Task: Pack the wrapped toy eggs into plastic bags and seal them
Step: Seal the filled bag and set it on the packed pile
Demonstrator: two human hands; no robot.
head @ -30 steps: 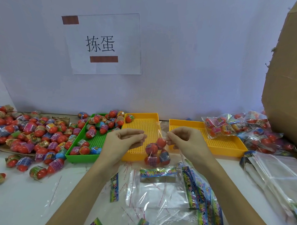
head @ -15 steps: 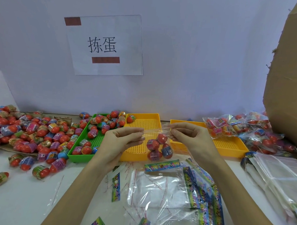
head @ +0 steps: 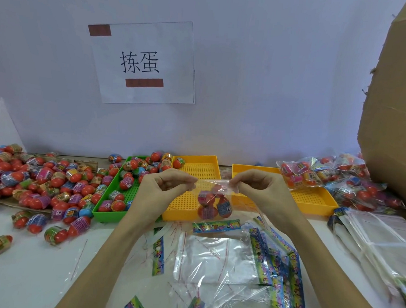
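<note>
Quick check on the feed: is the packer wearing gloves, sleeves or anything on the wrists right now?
No. The left hand and right hand are both bare, with no gloves. Both forearms are uncovered up to the frame edge; no sleeve, watch, band or ring shows. Nails look short and unpainted.

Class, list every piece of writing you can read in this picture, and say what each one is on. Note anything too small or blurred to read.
"拣蛋": large black characters on the white paper sign taped to the wall.
Wrappers on the toy eggs: printed labels, too small and blurred to read.
Colourful header strips on the empty plastic bags: pictures and print, not legible.
Packed bags at right: print unreadable.
</note>
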